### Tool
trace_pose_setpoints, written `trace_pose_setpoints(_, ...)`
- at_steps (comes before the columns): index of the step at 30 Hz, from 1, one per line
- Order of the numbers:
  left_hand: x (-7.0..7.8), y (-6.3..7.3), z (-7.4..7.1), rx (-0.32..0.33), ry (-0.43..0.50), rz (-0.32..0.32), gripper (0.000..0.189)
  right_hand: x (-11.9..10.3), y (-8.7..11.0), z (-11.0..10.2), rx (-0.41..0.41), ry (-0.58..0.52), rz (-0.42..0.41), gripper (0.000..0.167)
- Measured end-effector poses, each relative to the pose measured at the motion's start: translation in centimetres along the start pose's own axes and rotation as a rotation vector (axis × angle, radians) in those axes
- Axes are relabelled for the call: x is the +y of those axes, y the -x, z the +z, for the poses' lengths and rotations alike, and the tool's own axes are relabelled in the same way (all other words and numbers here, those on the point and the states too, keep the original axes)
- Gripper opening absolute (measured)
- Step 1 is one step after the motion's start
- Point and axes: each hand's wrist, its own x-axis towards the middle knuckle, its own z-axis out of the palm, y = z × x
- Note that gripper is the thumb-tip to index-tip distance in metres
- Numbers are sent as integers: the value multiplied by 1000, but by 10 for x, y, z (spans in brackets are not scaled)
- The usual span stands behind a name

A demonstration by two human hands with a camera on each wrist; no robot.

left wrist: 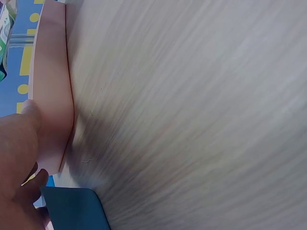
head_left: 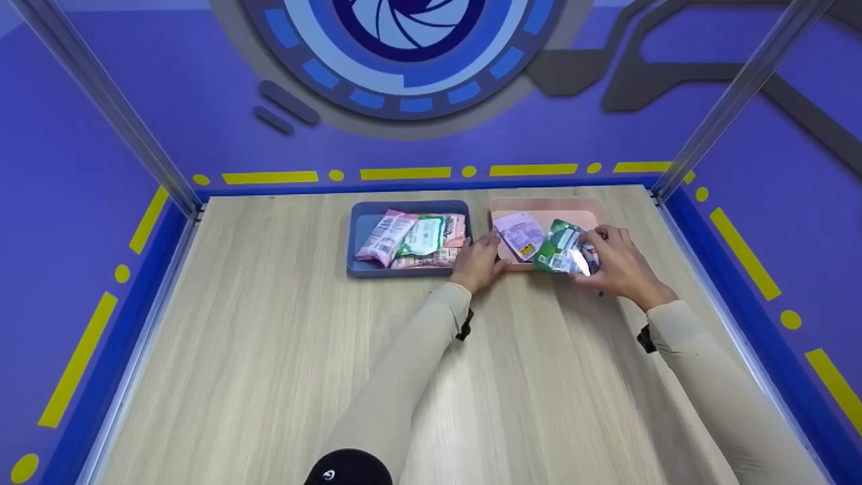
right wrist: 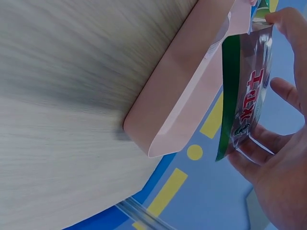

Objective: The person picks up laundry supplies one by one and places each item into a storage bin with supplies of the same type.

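My right hand (head_left: 616,263) pinches a green and clear snack packet (head_left: 560,250) by its edges, holding it over the near right part of the pink tray (head_left: 569,204). In the right wrist view red lettering shows on the packet (right wrist: 247,91), which is tilted above the tray wall. A lilac packet (head_left: 518,234) lies in the pink tray's left half. My left hand (head_left: 478,263) rests at that tray's near left corner, beside the blue tray's right end. Its thumb (left wrist: 31,112) touches the pink rim in the left wrist view; other fingers reach between the trays, partly hidden.
The blue tray (head_left: 360,273) to the left holds several packets, among them a pink one (head_left: 387,236) and a green and white one (head_left: 422,236). Both trays stand near the back of the wooden table (head_left: 269,350). Blue-purple panels (head_left: 168,101) enclose three sides.
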Motion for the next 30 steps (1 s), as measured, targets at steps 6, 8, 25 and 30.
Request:
trace_pose_setpoints(6, -1, 0, 2, 12, -23, 4, 63, 1, -6, 3, 9, 15, -7, 66)
trace_pose_setpoints(8, -1, 0, 2, 16, -36, 8, 62, 2, -7, 3, -1, 19, 6, 67)
trace_pose_setpoints(25, 0, 0, -1, 1, -23, 1, 63, 8, -29, 8, 25, 6, 26, 64)
trace_pose_setpoints(30, 0, 0, 0, 3, -13, -4, 63, 8, -35, 10, 4, 5, 53, 68)
